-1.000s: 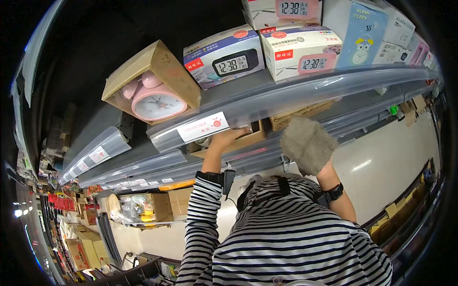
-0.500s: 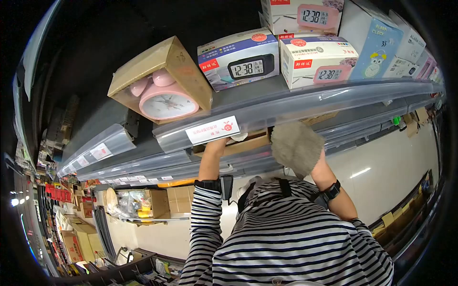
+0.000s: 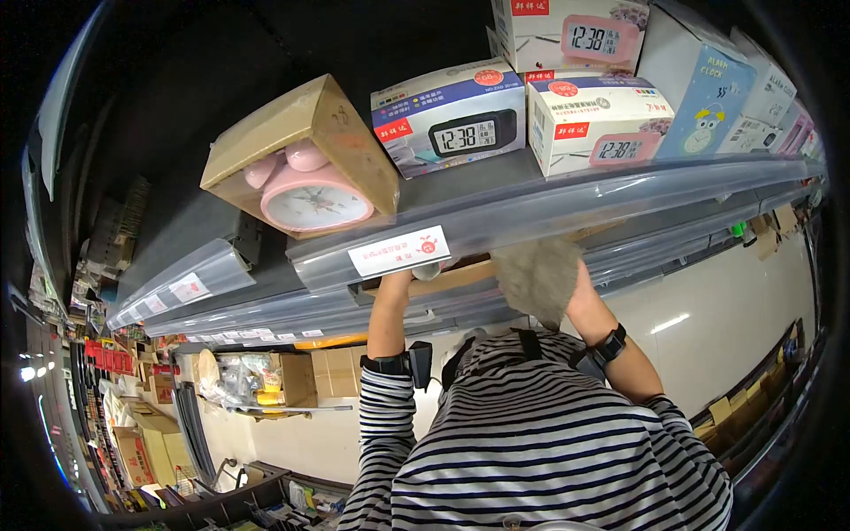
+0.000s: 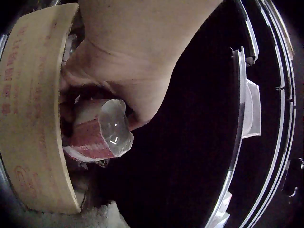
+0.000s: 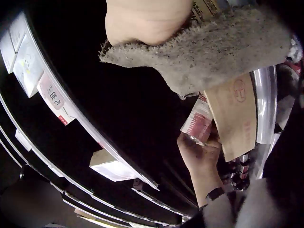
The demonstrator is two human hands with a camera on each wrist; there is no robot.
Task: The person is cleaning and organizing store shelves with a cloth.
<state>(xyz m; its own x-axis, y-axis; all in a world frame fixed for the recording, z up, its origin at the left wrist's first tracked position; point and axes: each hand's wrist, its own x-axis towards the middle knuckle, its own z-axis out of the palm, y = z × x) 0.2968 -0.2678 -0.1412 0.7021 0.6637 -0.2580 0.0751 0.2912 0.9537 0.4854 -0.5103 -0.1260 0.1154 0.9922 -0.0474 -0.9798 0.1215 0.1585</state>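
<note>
My left hand [image 4: 123, 71] grips a red-and-white wrapped item [image 4: 90, 137] with a clear, glassy end, beside a cardboard box [image 4: 31, 114]. The same hand [image 5: 202, 152] and item [image 5: 197, 121] show in the right wrist view, against the box [image 5: 235, 114]. In the head view, the shelf's front strip hides most of the left hand [image 3: 397, 281]. A grey, fuzzy cloth [image 3: 536, 274] covers much of my right hand [image 3: 582, 288], which holds it by the box's right end. Close up, this hand [image 5: 147, 21] overlaps the cloth [image 5: 213, 52].
Above, the shelf's clear front strip [image 3: 567, 214] runs across the view. Behind it stand a boxed pink twin-bell clock [image 3: 317, 205], boxed digital clocks [image 3: 452, 124] and a blue alarm clock box [image 3: 704, 115]. More shelf edges lie below; cartons [image 3: 336, 372] stand at lower left.
My left hand has gone farther behind the shelf strip, where less of it shows. The right hand has brought the cloth left, close to the box. The head view has shifted slightly.
</note>
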